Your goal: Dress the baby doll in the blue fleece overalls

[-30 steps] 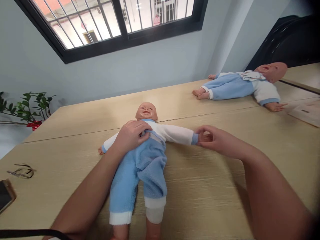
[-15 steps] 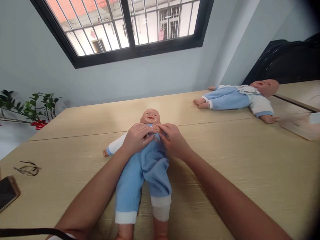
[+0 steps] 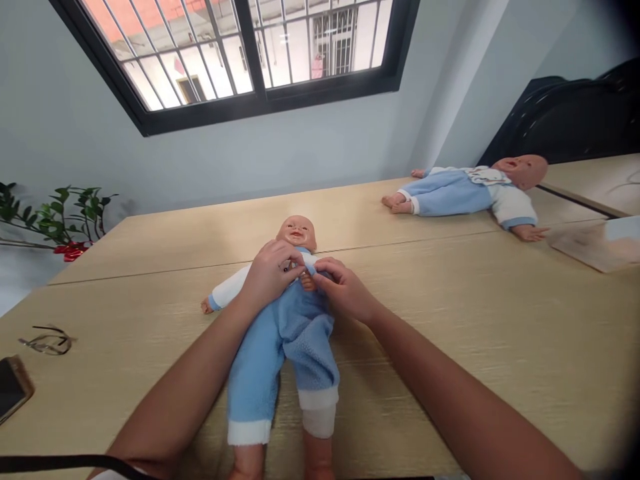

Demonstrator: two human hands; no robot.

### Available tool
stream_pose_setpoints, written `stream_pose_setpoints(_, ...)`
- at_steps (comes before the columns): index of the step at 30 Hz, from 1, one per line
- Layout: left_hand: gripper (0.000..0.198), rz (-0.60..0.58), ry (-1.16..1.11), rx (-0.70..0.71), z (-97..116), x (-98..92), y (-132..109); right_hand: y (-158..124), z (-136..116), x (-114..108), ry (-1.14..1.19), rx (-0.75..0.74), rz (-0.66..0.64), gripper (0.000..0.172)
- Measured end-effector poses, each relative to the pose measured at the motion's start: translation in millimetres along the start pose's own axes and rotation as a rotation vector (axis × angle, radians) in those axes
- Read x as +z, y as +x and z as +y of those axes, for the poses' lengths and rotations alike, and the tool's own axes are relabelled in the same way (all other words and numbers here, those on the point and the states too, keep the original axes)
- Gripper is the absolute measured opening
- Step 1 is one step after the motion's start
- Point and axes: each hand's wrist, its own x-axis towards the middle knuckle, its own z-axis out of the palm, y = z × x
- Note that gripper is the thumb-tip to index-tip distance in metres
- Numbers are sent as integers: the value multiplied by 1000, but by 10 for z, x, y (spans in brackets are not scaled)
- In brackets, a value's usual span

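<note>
Blue cuff (image 3: 311, 268) on the doll (image 3: 303, 320) is pinched by fingers (image 3: 329, 265) of the right hand (image 3: 347, 291), the left hand (image 3: 267, 273) curled, grip unclear.

Doll trousers (image 3: 253, 377) fuzzy cloth, doll head (image 3: 296, 231) smooth, semi-glossy plas., tabletop (image 3: 430, 313) matt wood-look.

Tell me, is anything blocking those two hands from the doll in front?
Nothing visible does. The left hand lies on the chest of the near doll, and the right hand is at its blue cuff. The glasses, phone and other doll lie off to the sides.
</note>
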Motion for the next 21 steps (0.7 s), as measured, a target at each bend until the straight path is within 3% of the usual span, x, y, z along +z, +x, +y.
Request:
stream_pose_setpoints(7,20,-369,82,51,207,-237,4,-55,-105,-10,361,228,7,32)
stream_pose_setpoints(9,30,-381,168,14,337,-200,-25,-54,-103,-6,429,257,29,33)
stream_pose_setpoints(12,42,-293,358,-84,491,-85,-82,-48,-119,-13,454,261,48,32)
stream_pose_setpoints(16,34,-261,390,-133,523,-23,-111,-93,-239,-67,294,233,17,29)
stream_pose_setpoints(21,34,-369,182,-212,476,-117,-55,-177,-357,-212,-106,256,-25,27)
